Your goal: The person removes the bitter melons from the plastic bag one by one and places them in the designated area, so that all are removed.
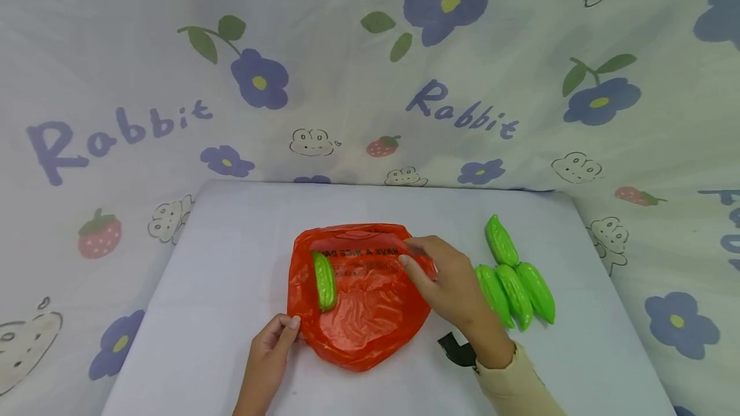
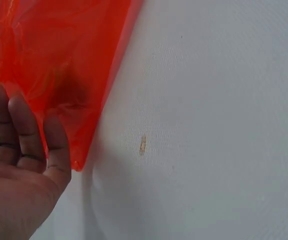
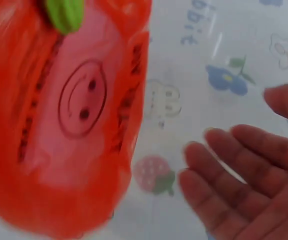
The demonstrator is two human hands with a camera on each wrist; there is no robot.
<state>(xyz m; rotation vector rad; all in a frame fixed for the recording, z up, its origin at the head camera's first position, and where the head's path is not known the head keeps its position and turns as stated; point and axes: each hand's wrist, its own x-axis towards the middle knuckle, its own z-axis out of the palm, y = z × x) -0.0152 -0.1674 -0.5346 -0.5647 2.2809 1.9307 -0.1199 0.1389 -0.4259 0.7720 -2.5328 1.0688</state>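
A red plastic bag (image 1: 370,313) lies spread with its mouth open on the white table, printed lettering on its inner wall. In it, toward the left, lies a glossy green ridged toy vegetable (image 1: 325,281), long with tapered ends. My left hand (image 1: 272,345) pinches the bag's left rim between thumb and fingers; in the left wrist view the fingertips (image 2: 21,112) meet the red plastic. Over the bag's right rim is my right hand (image 1: 448,278), holding nothing. Its fingers (image 3: 224,187) are spread and apart from the bag in the right wrist view.
Several matching green toy vegetables (image 1: 514,294) lie grouped to the right of the bag, partly behind the right hand. A black device (image 1: 457,350) sits at the right wrist. Behind the white table (image 1: 231,242) hangs a patterned cloth (image 1: 347,82).
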